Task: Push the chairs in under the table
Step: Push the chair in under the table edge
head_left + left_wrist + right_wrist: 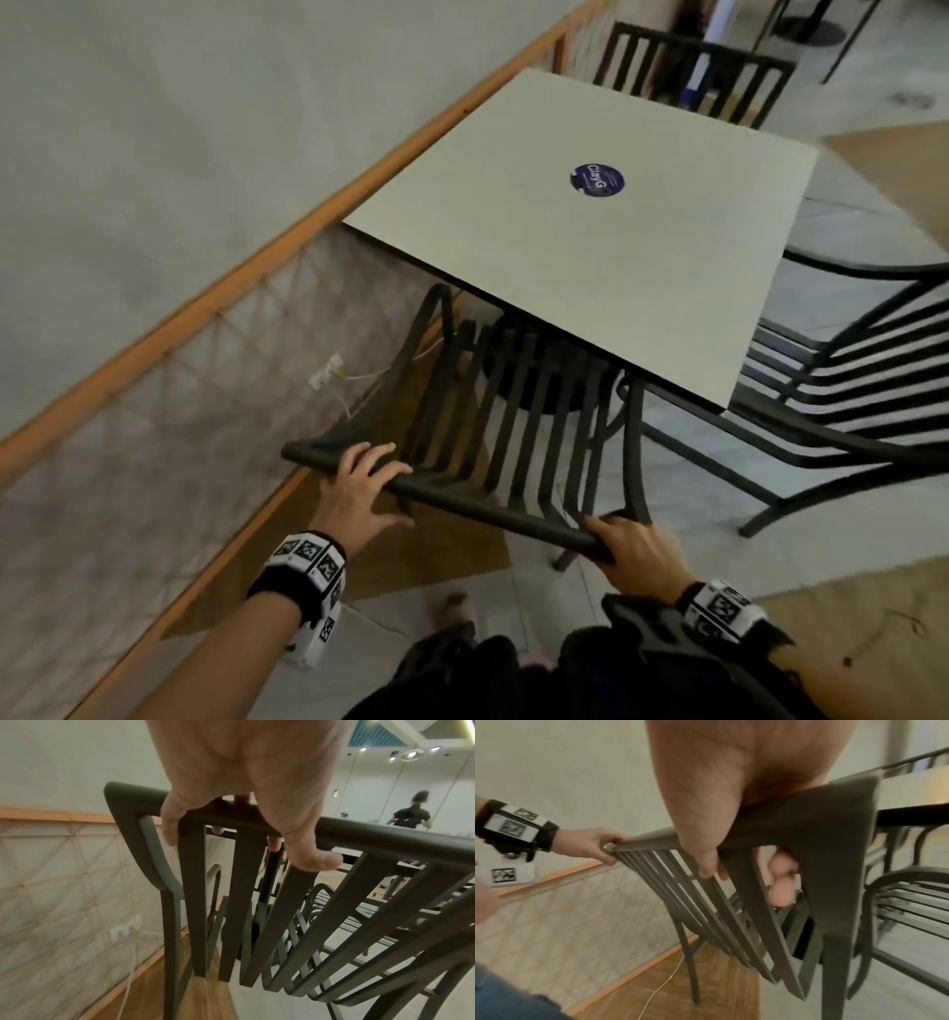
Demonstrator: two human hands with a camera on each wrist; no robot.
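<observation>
Hands are both on the top rail of the near chair (pixel 493 411), which fills the lower middle of the head view. The left hand (pixel 362 485) curls over the rail toward its left end, fingers draped across the top and thumb underneath; the left wrist view shows the fingertips hooked down behind the slats. The right hand (pixel 634 552) wraps the rail's right corner, and the right wrist view shows its fingers folded round behind the upright.

This chair's seat already sits partly beneath the near edge of the table (pixel 590 241), whose pale square top runs from centre to upper right of the head view. The backrest is well short of the table edge, so by my reading this chair is only part of the way in.

A second chair (pixel 842 370) at the right edge of the frame stands turned out beside the table's right side and looks not yet pushed in. A third chair (pixel 688 72) at the top of the frame stands close against the far edge; whether it is fully tucked I cannot tell.
</observation>
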